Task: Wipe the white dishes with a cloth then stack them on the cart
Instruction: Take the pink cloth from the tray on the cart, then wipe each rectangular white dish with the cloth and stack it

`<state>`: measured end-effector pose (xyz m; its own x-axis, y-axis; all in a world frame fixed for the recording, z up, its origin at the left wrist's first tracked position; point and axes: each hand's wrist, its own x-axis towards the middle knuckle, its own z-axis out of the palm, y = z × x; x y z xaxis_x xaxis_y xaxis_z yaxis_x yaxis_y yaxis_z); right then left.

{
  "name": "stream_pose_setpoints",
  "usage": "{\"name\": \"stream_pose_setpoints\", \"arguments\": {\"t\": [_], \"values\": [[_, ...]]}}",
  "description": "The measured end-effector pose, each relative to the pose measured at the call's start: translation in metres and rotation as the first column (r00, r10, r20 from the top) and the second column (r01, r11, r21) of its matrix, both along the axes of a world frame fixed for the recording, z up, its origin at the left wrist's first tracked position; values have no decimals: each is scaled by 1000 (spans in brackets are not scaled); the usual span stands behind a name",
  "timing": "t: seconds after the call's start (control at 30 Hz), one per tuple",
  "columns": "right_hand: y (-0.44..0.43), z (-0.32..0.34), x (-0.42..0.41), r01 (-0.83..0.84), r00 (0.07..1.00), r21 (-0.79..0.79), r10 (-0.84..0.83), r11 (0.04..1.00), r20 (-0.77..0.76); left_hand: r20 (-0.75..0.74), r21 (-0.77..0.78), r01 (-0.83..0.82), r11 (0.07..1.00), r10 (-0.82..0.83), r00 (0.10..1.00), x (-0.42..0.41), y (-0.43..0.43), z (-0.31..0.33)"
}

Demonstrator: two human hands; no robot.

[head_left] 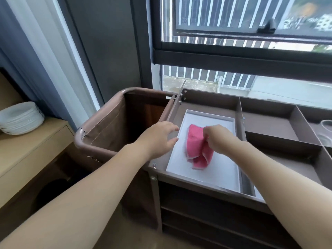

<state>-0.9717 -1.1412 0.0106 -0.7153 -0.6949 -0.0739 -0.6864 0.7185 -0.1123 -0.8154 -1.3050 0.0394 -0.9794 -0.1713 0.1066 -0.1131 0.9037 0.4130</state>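
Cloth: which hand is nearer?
Right. The right hand pinches the cloth; the left hand hovers open to its left, over the tray's edge.

Looks like a hotel room or some serviced place to me. The big giveaway is the brown housekeeping cart (240, 112), with its top split into open compartments and a fabric laundry bag (107, 126) hung on a frame at one end. It's parked right by a big dark-framed window (251, 56) with a long grey curtain (36, 51), next to a light wood counter (32, 146) holding a stack of white plates (21, 117).
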Motion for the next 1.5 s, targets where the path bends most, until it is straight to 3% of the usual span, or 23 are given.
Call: {"name": "stream_pose_setpoints", "arguments": {"t": [0.27,0.47,0.63,0.93,1.07,1.27,1.37,1.5], "values": [[-28,72,14,32,998,-416,-48,909,-29,-140,28,-6,1000,10,990,-3,-19,30],[-59,124,34,-208,977,-568,145,796,-156,-229,148,-88,985,121,966,3,-31,63],[-91,154,54,-376,920,-631,351,678,-171,-263,252,-163,954,230,937,22,-53,83],[-168,155,114,-580,733,-629,669,517,-126,-320,421,-395,816,541,778,110,-82,84],[-200,144,157,-665,609,-599,788,446,-89,-306,391,-559,731,676,670,163,-89,73],[-249,122,214,-775,492,-474,870,418,-35,-225,354,-758,548,836,500,244,-115,56],[-276,110,249,-837,446,-362,895,410,-17,-221,320,-786,529,849,481,282,-136,50],[-313,95,300,-889,393,-237,919,391,42,-209,247,-786,567,823,528,326,-166,43]]}}
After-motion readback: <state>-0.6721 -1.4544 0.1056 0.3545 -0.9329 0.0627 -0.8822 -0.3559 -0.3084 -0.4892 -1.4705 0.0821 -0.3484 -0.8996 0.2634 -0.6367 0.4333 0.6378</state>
